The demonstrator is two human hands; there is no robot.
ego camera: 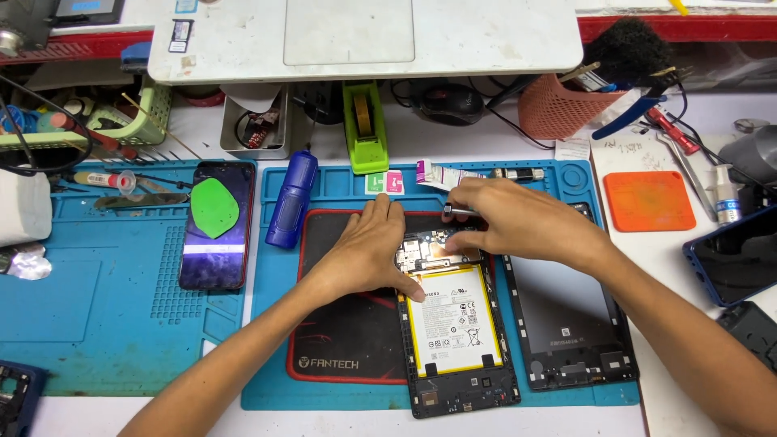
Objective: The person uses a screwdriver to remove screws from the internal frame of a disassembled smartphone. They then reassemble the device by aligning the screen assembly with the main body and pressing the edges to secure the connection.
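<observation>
Opened phone point(458, 332), back off, lies face down on black mouse pad point(348, 340) w/ red edge, at the pad's right side, centre of the bench; white battery w/ yellow border fills its middle, circuit board at top. R hand point(518, 226) is over the board, fingers pinched tight on a thin metal tool point(461, 211), tip down by the board. L hand point(368, 247) lies flat on the phone's top-left corner, fingers spread, gripping nothing. Just right of the phone: its dark back cover point(566, 320), inside up. All on a blue work mat point(275, 324). Further out: blue bottle point(291, 198) left of the pad, second phone point(217, 226) w/ green pick on its screen, green tape dispenser point(364, 129) behind, orange square pad point(649, 201) far right.
</observation>
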